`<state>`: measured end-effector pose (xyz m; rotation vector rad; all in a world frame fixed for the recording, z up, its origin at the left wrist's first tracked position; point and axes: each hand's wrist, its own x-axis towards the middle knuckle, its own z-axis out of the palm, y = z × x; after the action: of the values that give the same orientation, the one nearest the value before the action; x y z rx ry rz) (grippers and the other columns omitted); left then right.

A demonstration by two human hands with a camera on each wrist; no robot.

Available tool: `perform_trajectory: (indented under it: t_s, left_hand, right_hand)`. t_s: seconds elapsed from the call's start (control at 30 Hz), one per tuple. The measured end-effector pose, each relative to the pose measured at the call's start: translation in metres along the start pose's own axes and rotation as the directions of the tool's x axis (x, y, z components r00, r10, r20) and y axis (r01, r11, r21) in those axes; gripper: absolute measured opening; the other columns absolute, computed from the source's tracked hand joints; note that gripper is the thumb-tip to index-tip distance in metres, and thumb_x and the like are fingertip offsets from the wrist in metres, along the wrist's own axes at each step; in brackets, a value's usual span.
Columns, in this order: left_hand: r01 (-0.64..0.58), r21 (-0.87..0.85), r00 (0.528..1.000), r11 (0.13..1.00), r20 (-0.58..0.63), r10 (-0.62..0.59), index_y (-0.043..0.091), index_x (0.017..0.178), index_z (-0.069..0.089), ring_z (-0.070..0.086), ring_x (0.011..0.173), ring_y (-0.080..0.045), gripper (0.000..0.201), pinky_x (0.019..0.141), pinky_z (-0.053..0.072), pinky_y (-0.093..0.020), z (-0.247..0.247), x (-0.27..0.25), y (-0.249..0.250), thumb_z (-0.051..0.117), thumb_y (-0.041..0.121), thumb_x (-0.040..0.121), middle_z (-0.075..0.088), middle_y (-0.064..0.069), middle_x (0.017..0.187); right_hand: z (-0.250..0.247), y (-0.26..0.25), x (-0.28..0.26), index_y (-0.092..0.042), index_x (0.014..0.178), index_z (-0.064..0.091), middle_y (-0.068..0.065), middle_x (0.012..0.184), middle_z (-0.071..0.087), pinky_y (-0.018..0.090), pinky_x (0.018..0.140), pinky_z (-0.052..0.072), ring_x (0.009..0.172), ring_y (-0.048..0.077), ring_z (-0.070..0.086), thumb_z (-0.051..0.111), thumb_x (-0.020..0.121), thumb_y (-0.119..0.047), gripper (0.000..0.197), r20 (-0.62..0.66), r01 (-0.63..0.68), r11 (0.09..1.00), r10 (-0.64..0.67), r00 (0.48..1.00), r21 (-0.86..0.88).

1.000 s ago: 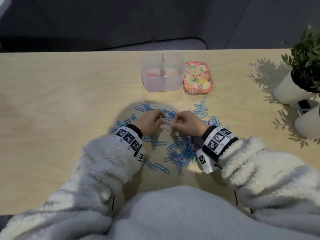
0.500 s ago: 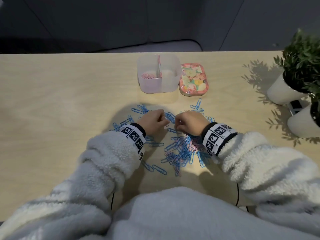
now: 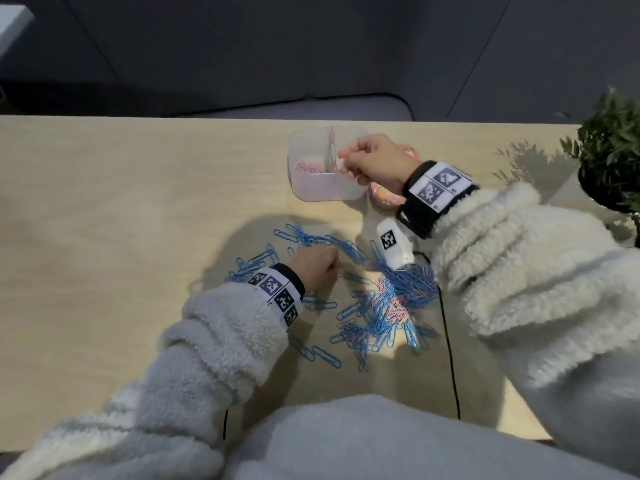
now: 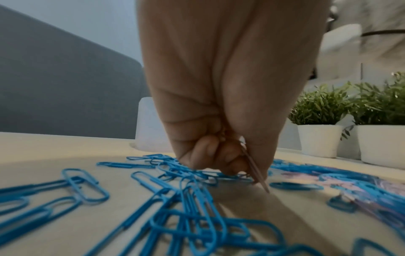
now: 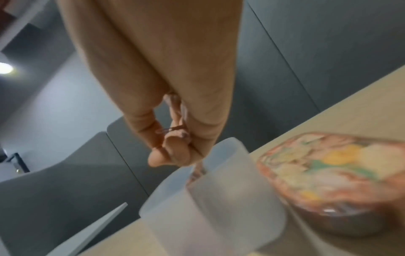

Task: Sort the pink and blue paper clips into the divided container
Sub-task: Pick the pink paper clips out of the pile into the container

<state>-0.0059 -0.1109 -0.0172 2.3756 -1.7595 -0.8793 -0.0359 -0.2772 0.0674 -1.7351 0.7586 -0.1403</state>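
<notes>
A frosted divided container (image 3: 313, 192) stands at the table's far middle, with pink clips (image 3: 307, 167) in its left compartment. My right hand (image 3: 367, 161) hovers over the container's right half, near the divider, and pinches a pink paper clip (image 5: 170, 129) between curled fingers. My left hand (image 3: 317, 265) rests low on the table among scattered blue paper clips (image 3: 349, 247). Its curled fingers pinch a pink paper clip (image 4: 255, 166) whose tip touches the wood. A mixed heap of blue and pink clips (image 3: 384, 306) lies right of the left hand.
A floral lid (image 5: 328, 171) lies right of the container, mostly hidden under my right wrist in the head view. Two potted plants in white pots (image 3: 613, 157) stand at the table's right edge. A black cable (image 3: 450, 348) runs across the near table.
My right hand has left the clip heap and risen forward to the container with a pink clip. The left hand stays at the heap, still holding a clip.
</notes>
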Motion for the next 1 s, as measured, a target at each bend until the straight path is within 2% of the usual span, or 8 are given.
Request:
perform_trajectory:
  t_s: [0.23,0.37,0.47,0.6,0.73,0.8,0.9,1.0]
  left_hand:
    - [0.045,-0.105,0.994,0.993,-0.091,-0.055,0.008,0.092,0.054,0.047,0.079,-0.021,0.009,0.069,0.032,-0.025,-0.043,-0.006,-0.020,0.048,0.014,0.093,0.053,-0.006,0.087]
    - [0.077,-0.104,0.955,0.992,-0.278,-0.103,0.002,0.097,0.056,0.058,0.092,-0.030,0.014,0.078,0.042,-0.035,-0.090,0.012,-0.036,0.048,0.012,0.092,0.063,-0.017,0.099]
    - [0.090,-0.152,0.913,0.984,-0.382,-0.143,0.004,0.093,0.054,0.060,0.095,-0.035,0.014,0.084,0.047,-0.042,-0.120,0.038,-0.037,0.042,0.007,0.088,0.065,-0.019,0.102]
    - [0.172,-0.082,0.855,0.982,-0.482,-0.190,0.000,0.101,0.055,0.058,0.098,-0.038,0.019,0.085,0.048,-0.044,-0.130,0.072,-0.033,0.041,0.005,0.089,0.061,-0.021,0.108]
    - [0.216,0.045,0.900,0.975,-0.397,-0.181,-0.001,0.109,0.056,0.056,0.105,-0.040,0.024,0.089,0.047,-0.046,-0.114,0.089,-0.033,0.042,0.006,0.090,0.058,-0.024,0.115]
    - [0.209,0.032,0.908,0.977,-0.377,-0.182,0.000,0.116,0.054,0.055,0.109,-0.040,0.029,0.093,0.046,-0.045,-0.110,0.090,-0.030,0.041,0.007,0.091,0.056,-0.022,0.120]
    - [0.155,0.012,0.856,0.988,-0.501,-0.128,-0.002,0.116,0.056,0.052,0.110,-0.038,0.030,0.093,0.046,-0.045,-0.104,0.079,-0.019,0.043,0.002,0.089,0.055,-0.020,0.121]
    - [-0.046,0.122,0.737,0.992,-0.666,0.116,0.003,0.090,0.065,0.059,0.088,-0.036,0.020,0.071,0.051,-0.041,-0.076,0.062,0.005,0.050,-0.004,0.079,0.063,-0.020,0.095]
  right_hand:
    - [0.038,-0.026,0.050,-0.009,0.073,0.050,0.008,0.072,0.050,0.025,0.052,0.041,0.062,0.017,0.043,0.040,0.087,-0.002,0.019,0.028,-0.218,0.930,0.219,0.975,0.296]
    - [0.041,-0.021,0.053,0.005,0.115,0.055,0.022,0.127,0.054,0.042,0.101,0.043,0.121,0.034,0.049,0.045,0.091,-0.010,0.030,0.015,-0.212,0.938,0.216,0.976,0.274]
    - [0.026,-0.020,0.034,-0.010,0.091,0.060,0.012,0.091,0.054,0.029,0.079,0.042,0.085,0.021,0.050,0.051,0.083,-0.010,0.012,-0.064,-0.071,0.948,0.095,0.993,0.312]
    - [-0.010,0.006,-0.005,-0.011,0.076,0.062,0.004,0.081,0.062,0.024,0.069,0.049,0.071,0.016,0.057,0.042,0.088,-0.001,0.025,-0.225,0.042,0.949,0.030,0.974,0.312]
    - [-0.045,0.056,-0.046,-0.011,0.073,0.058,-0.003,0.065,0.061,0.011,0.045,0.045,0.044,-0.001,0.057,0.040,0.089,0.006,0.030,-0.329,-0.010,0.976,0.083,0.941,0.218]
    - [-0.057,0.086,-0.061,-0.012,0.073,0.059,-0.007,0.064,0.060,0.009,0.048,0.042,0.043,-0.010,0.054,0.040,0.089,0.007,0.030,-0.363,-0.078,0.996,0.089,0.927,0.043]
    - [-0.067,0.121,-0.080,-0.013,0.079,0.063,-0.006,0.074,0.064,0.021,0.072,0.042,0.061,-0.011,0.057,0.048,0.084,0.005,0.024,-0.386,-0.167,0.964,0.077,0.919,-0.207]
    - [-0.062,0.138,-0.089,-0.021,0.073,0.065,0.009,0.096,0.072,0.032,0.087,0.050,0.089,0.021,0.066,0.050,0.082,0.004,0.031,-0.306,-0.141,0.937,0.039,0.951,-0.319]
